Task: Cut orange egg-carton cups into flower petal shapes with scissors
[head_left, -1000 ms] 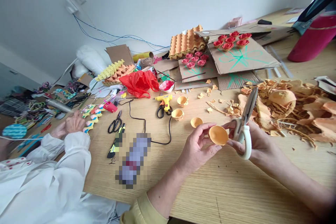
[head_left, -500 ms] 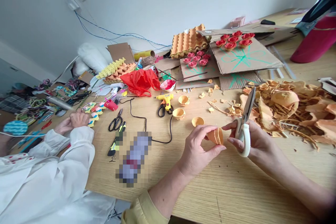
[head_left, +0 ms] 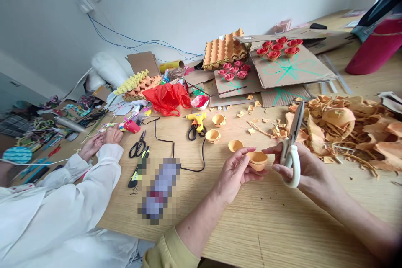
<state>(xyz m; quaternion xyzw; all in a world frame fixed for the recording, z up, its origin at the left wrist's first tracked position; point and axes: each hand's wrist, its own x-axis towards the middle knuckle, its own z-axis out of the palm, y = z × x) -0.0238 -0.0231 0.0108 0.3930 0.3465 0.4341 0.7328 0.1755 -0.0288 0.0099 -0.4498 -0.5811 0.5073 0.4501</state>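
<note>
Between the thumb and fingers of my left hand (head_left: 234, 173) is a small orange egg-carton cup (head_left: 257, 161), its opening facing up. My right hand (head_left: 301, 165) grips a pair of white-handled scissors (head_left: 293, 146), blades pointing up and away; its index fingertip reaches the cup's right rim. Just beyond my left hand sits another cut carton cup (head_left: 235, 146). Two more cups, one nearer (head_left: 212, 135) and one farther (head_left: 219, 120), stand behind it with ragged edges. To their left lies a yellow glue gun (head_left: 196, 120).
A heap of orange carton scraps (head_left: 336, 121) covers the right side. Red paper roses (head_left: 276, 50) stand on cardboard (head_left: 295, 71) at the back. Black scissors (head_left: 137, 146) and a cutter (head_left: 138, 167) lie left. A co-worker's hands (head_left: 108, 137) are at far left, near a red cup (head_left: 132, 126).
The carton cup in my left hand has turned from tilted sideways to opening upward. My right hand keeps the scissors in nearly the same place. The co-worker's hands have moved right, toward the red cup.
</note>
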